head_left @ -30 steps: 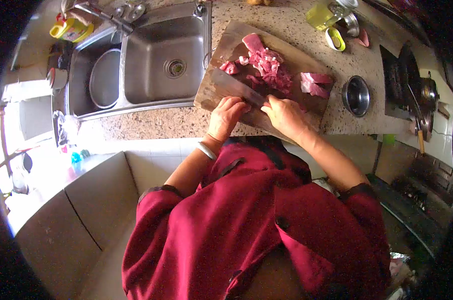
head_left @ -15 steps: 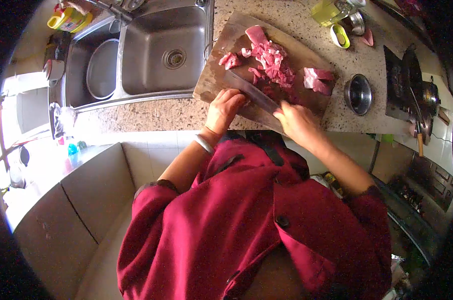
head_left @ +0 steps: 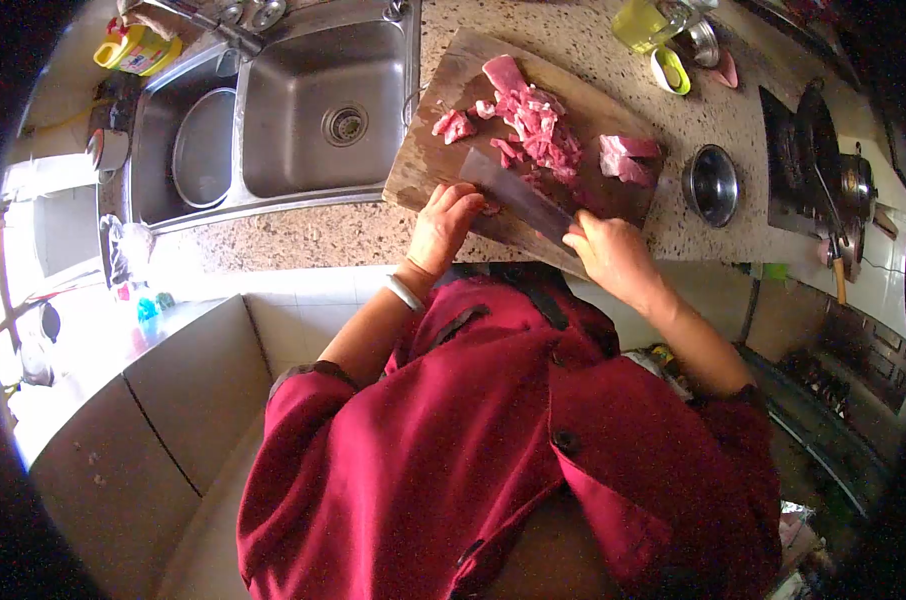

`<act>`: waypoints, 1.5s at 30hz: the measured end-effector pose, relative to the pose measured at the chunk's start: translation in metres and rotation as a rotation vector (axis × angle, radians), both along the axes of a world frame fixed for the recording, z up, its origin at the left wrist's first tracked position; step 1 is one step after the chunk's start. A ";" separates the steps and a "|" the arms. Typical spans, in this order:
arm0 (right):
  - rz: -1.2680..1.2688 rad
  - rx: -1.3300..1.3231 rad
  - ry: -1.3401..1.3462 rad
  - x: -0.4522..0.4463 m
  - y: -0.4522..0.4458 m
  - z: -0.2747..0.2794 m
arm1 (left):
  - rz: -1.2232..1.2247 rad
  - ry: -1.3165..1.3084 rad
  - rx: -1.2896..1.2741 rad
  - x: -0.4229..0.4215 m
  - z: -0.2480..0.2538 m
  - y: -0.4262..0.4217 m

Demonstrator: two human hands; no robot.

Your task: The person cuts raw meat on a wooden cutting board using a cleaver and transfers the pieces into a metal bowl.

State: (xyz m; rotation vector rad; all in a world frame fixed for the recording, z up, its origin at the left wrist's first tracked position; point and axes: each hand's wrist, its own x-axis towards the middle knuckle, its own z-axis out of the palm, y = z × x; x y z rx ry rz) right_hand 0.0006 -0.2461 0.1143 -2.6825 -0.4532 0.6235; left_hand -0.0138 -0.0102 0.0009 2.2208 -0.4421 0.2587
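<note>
My right hand (head_left: 613,255) is wrapped round the handle of a broad kitchen knife (head_left: 518,200). Its blade slants up and left across the wooden cutting board (head_left: 428,130). My left hand (head_left: 443,225) rests at the board's near edge with its fingers curled down, left of the blade. A bit of pink meat (head_left: 490,208) shows at its fingertips, mostly hidden by the fingers and knife. Beyond the blade lies a heap of cut raw meat (head_left: 541,125), with a small piece (head_left: 454,126) to its left. A larger chunk of meat (head_left: 628,158) sits at the board's right.
Left of the board is a double steel sink (head_left: 313,90) with a round pan lid or tray (head_left: 205,148) in its left basin. A metal bowl (head_left: 711,186) stands right of the board. Further right is a stove with a dark wok (head_left: 821,140). A yellow bottle (head_left: 138,48) stands behind the sink.
The knife has shifted slightly right and tilted, so more of its blade face shows. My right hand has moved a little to the right; my left hand stays almost in place.
</note>
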 end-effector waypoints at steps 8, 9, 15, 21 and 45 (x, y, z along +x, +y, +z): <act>-0.058 0.311 -0.002 0.021 0.038 -0.041 | -0.041 -0.007 -0.045 0.004 -0.005 0.000; -0.023 0.238 -0.027 0.028 0.047 -0.047 | -0.044 -0.009 -0.045 0.003 -0.004 -0.001; -0.067 0.265 -0.014 0.018 0.019 -0.041 | -0.098 -0.035 -0.004 0.009 -0.002 0.002; -0.210 0.044 -0.153 0.010 -0.033 -0.015 | -0.108 -0.017 0.154 0.030 0.008 -0.023; -0.201 0.179 -0.278 0.016 -0.034 -0.039 | 0.028 0.440 -0.336 0.089 0.045 0.027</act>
